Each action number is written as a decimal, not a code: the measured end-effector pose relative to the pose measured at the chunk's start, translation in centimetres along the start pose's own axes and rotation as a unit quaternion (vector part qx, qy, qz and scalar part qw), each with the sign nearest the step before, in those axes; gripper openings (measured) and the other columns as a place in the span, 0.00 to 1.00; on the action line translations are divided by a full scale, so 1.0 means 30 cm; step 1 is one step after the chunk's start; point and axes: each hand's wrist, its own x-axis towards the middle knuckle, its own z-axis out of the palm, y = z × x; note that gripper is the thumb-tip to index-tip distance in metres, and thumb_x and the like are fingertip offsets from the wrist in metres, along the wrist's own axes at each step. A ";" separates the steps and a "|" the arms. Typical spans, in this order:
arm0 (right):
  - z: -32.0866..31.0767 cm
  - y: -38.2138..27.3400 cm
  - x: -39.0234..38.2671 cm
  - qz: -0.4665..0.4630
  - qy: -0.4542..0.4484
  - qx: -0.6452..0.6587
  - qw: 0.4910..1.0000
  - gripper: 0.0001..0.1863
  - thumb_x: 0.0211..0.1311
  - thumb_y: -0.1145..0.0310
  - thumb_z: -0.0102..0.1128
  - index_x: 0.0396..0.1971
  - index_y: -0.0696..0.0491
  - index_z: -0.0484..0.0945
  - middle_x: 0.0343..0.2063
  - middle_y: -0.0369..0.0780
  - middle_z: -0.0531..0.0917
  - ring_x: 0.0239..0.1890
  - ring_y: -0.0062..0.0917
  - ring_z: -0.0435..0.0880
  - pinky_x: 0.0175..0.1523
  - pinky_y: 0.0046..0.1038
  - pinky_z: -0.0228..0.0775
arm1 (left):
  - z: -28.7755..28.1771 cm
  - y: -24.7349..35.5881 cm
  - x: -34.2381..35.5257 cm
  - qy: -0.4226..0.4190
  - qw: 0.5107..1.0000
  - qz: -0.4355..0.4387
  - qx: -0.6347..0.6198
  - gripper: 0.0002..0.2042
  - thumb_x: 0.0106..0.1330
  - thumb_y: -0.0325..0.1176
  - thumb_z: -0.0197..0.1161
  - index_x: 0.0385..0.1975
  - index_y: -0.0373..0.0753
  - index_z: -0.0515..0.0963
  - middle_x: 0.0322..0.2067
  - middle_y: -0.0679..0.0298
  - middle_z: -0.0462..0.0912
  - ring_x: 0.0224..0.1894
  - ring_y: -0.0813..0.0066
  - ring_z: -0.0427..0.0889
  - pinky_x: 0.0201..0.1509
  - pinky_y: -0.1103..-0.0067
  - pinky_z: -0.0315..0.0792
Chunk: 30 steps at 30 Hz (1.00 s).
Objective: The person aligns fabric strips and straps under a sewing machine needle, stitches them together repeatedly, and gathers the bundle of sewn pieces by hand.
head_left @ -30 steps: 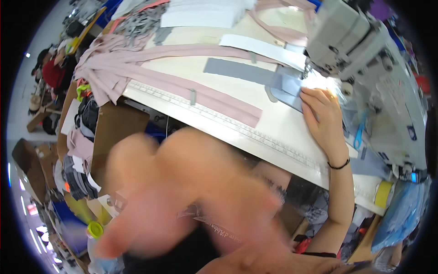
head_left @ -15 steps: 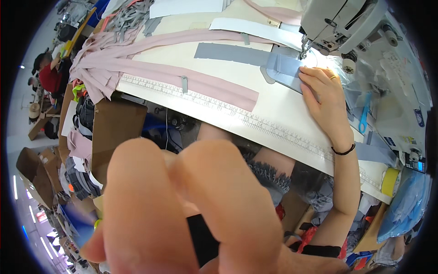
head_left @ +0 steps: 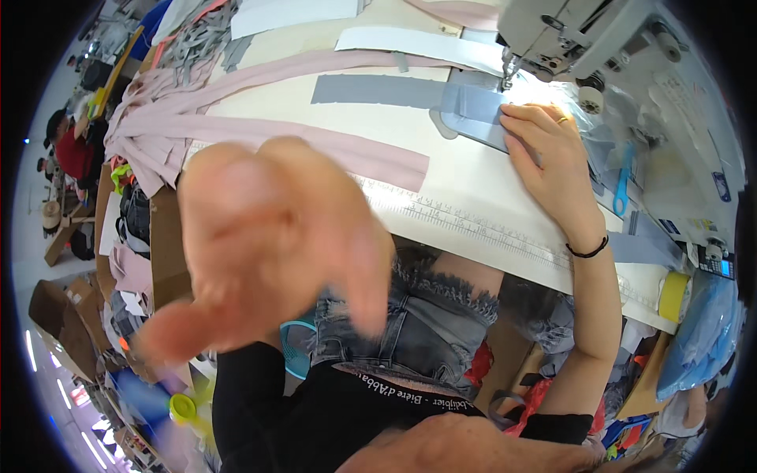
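So, white counter [head_left: 481, 177], measuring scale [head_left: 473, 226] along its near edge, sewing machine [head_left: 579, 35] at the far right, lamp lit by the needle. Pink fabric strips [head_left: 347, 150] fan out from a heap on the left; white strip [head_left: 418, 45] lies toward the back. Blue-handled tool [head_left: 623, 185] and yellow roll [head_left: 673, 297] on the right. Cardboard box [head_left: 167, 248] beside the counter at left, cluttered workroom beyond.

Hands: left hand [head_left: 276, 244] is up close to the camera, off the counter, motion-blurred, fingers bent; can't tell how far open or if it has anything. Right hand [head_left: 548, 150] is palm down, fingers nearly straight and together, thumb apart, fingertips resting on the blue-grey piece [head_left: 475, 109], not wrapped round it.

That piece lies flat just in front of the needle: smooth, slightly shiny, layered-looking. Grey strip [head_left: 374, 91] meets its left end; can't tell if joined. Rounded grey tab [head_left: 444, 126] shows at its lower-left edge.
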 end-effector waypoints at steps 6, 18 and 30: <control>0.002 -0.006 0.004 -0.005 0.001 0.002 1.000 0.09 0.57 0.75 0.62 0.37 0.59 0.84 0.43 0.38 0.85 0.50 0.35 0.80 0.56 0.36 0.68 | -0.153 -0.029 -0.028 -0.101 0.753 -0.052 0.648 0.20 0.53 0.20 0.69 0.48 0.31 0.80 0.46 0.52 0.82 0.51 0.57 0.81 0.53 0.69 0.75; 0.002 0.000 0.001 0.006 0.008 0.012 1.000 0.08 0.58 0.74 0.62 0.37 0.58 0.84 0.44 0.37 0.84 0.49 0.34 0.79 0.56 0.37 0.68 | -0.199 -0.132 -0.173 -0.186 0.641 0.046 0.744 0.17 0.55 0.30 0.70 0.46 0.35 0.82 0.48 0.55 0.84 0.52 0.60 0.84 0.51 0.70 0.80; 0.003 -0.016 -0.010 0.033 -0.009 0.006 0.999 0.08 0.56 0.71 0.64 0.35 0.56 0.84 0.31 0.38 0.77 0.39 0.34 0.76 0.51 0.37 0.68 | -0.308 -0.286 0.279 -0.168 0.560 0.247 0.773 0.07 0.52 0.23 0.64 0.32 0.35 0.80 0.38 0.61 0.84 0.40 0.65 0.85 0.39 0.74 0.81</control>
